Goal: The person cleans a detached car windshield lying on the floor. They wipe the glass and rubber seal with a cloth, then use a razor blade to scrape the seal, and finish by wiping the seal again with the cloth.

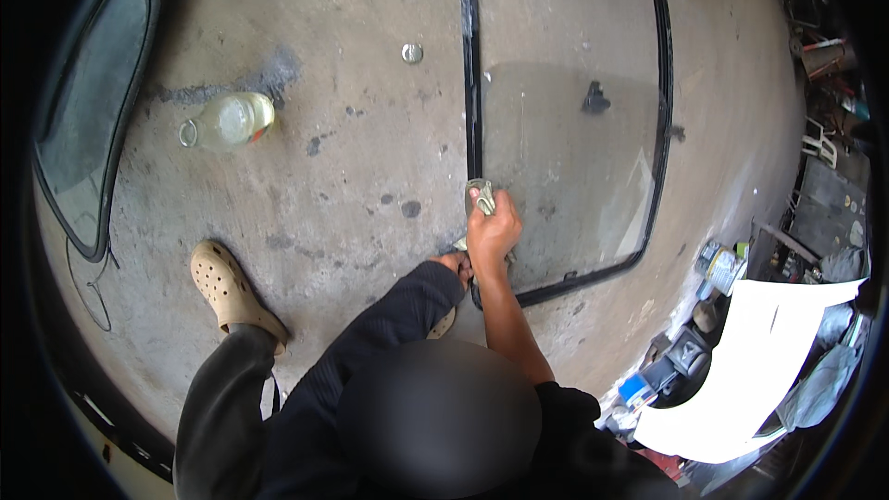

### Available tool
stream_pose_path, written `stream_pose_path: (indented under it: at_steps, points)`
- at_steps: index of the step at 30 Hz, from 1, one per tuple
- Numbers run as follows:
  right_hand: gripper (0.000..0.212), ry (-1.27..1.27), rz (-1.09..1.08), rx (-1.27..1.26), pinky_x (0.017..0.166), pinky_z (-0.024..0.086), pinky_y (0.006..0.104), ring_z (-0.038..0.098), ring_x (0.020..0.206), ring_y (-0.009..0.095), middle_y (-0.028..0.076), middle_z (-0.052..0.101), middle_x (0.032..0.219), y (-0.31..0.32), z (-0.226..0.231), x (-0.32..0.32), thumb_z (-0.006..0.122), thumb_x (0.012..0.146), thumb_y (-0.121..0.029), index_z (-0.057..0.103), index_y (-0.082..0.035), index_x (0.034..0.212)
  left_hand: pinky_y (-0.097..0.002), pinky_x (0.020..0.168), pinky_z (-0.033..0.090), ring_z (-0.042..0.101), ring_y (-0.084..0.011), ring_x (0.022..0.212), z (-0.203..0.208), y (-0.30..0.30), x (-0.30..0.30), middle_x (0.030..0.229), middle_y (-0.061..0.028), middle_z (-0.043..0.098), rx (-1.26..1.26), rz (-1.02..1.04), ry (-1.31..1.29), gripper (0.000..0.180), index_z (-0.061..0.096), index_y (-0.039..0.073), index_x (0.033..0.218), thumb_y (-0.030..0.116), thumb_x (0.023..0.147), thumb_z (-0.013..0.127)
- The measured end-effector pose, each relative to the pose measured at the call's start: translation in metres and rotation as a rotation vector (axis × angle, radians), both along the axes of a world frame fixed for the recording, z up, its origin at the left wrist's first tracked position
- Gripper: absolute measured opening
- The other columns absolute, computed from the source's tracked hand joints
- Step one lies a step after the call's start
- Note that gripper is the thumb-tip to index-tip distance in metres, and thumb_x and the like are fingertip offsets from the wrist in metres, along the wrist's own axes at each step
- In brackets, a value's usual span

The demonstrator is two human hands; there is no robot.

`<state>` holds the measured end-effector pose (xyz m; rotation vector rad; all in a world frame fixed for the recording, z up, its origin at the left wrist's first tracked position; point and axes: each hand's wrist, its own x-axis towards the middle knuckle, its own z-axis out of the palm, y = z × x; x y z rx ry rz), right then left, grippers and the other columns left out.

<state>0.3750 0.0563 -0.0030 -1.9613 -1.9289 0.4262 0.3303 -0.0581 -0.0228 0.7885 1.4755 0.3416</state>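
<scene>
A large glass pane [574,157] with a black rubber-like edging [471,65] lies on the concrete floor. Over the left strip of this edging, my right hand [494,225] is closed on a crumpled pale cloth [485,197] and presses it against the strip. Close by, at the pane's lower left corner, is my left hand [454,264], its fingers curled in. A scrap of something pale [460,244] shows above those fingers, and my right hand and wrist partly cover what they grip. My left arm wears a dark sleeve; the right forearm is bare.
A glass bottle [231,120] with yellowish liquid lies or stands left of the pane, near a small round metal lid [412,54]. Another black-edged pane [93,111] is at the far left. A white sheet [750,370], cans [720,267] and clutter line the right side. My tan clog [231,289] is lower left.
</scene>
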Motion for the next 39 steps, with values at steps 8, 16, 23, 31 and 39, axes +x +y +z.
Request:
stream_pose_path:
  at_steps: [8,16,23,31,39]
  points:
    - [0.025,-0.089,-0.043,-0.044,0.063,0.047,0.0484,0.062,0.077,0.039,0.018,0.065,0.080,0.204,0.021,-0.122,0.069,0.078,-0.029,0.061,-0.005,0.083,-0.0380,0.060,0.048,0.059,-0.0316,0.060,-0.006,0.004,0.010,0.064,-0.0152,0.057,0.039,-0.035,-0.001,0.011,0.058,0.007,0.082,0.016,0.079,0.065]
    - [0.030,-0.067,0.056,-0.019,0.061,0.045,0.0502,0.061,0.075,0.041,0.019,0.064,0.078,0.179,0.005,-0.104,0.065,0.080,-0.036,0.060,-0.006,0.080,-0.0423,0.059,0.047,0.059,-0.0363,0.064,-0.005,0.006,0.003,0.066,-0.0183,0.057,0.045,-0.098,-0.009,0.012,0.057,0.007,0.082,0.018,0.081,0.062]
    - [0.026,-0.155,0.013,-0.052,0.061,0.045,0.0498,0.060,0.075,0.039,0.017,0.063,0.078,0.143,0.002,-0.088,0.066,0.079,-0.033,0.062,-0.007,0.084,-0.0434,0.063,0.048,0.060,-0.0366,0.067,-0.003,0.001,0.002,0.069,-0.0168,0.060,0.019,-0.108,-0.023,0.013,0.057,0.008,0.083,0.020,0.082,0.061]
    - [0.026,-0.062,-0.011,-0.024,0.066,0.048,0.0498,0.062,0.081,0.039,0.019,0.065,0.081,0.220,0.005,-0.143,0.069,0.077,-0.031,0.061,-0.007,0.085,-0.0423,0.066,0.049,0.061,-0.0363,0.071,-0.015,-0.003,0.008,0.071,-0.0161,0.062,0.090,-0.085,-0.040,0.016,0.057,0.007,0.086,0.023,0.083,0.060]
    - [0.016,-0.142,0.043,0.032,0.065,0.047,0.0496,0.062,0.075,0.041,0.020,0.064,0.077,0.217,0.013,-0.131,0.063,0.073,-0.014,0.057,-0.005,0.085,-0.0441,0.064,0.049,0.060,-0.0396,0.071,-0.001,0.009,0.003,0.073,-0.0190,0.061,0.061,-0.153,-0.030,0.017,0.057,0.007,0.088,0.023,0.084,0.059]
